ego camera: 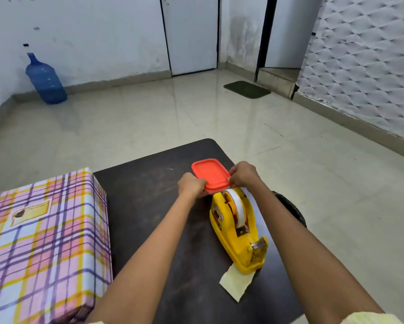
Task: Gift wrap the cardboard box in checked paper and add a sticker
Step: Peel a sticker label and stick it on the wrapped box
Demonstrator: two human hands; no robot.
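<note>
One wrapped box (42,244) in pink, purple and yellow checked paper lies at the table's (149,206) eight o'clock corner, long axis running near to far, a single sticker (30,212) on its top face toward the far end. One yellow tape dispenser (237,232) sits at four o'clock, cutter end nearest, a pale strip (236,282) of paper trailing from it. Beyond, both arms reach forward and nearly straight: the left hand (191,184) and right hand (243,175) each pinch an opposite edge of one red-lidded container (211,175) at twelve o'clock. One blue water jug (45,81) stands against the far wall.
</note>
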